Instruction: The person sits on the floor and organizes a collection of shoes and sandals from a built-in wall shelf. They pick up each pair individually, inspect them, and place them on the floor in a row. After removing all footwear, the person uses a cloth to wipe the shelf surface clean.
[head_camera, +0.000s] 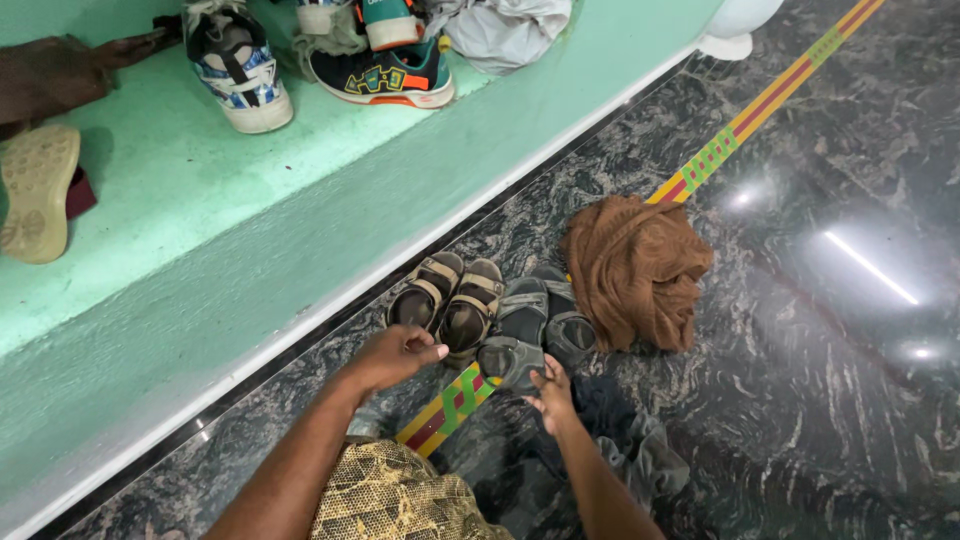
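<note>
Two pairs of sandals lie side by side on the dark marble floor: a tan strapped pair (448, 296) and a grey strapped pair (535, 325). My left hand (395, 355) hovers with curled fingers over the heel of the tan pair, holding nothing that I can see. My right hand (550, 392) has its fingers spread and touches the near end of the grey sandal. A crumpled brown cloth (637, 268) lies just right of the grey pair.
A mint-green raised ledge (250, 230) runs along the left, bearing a white-blue sneaker (238, 68), a teal-black sneaker (385, 72), a beige shoe sole (38, 190) and bundled cloth (505, 30). A striped yellow-red-green inlay (745, 120) crosses the floor. My patterned knee (390, 495) is below.
</note>
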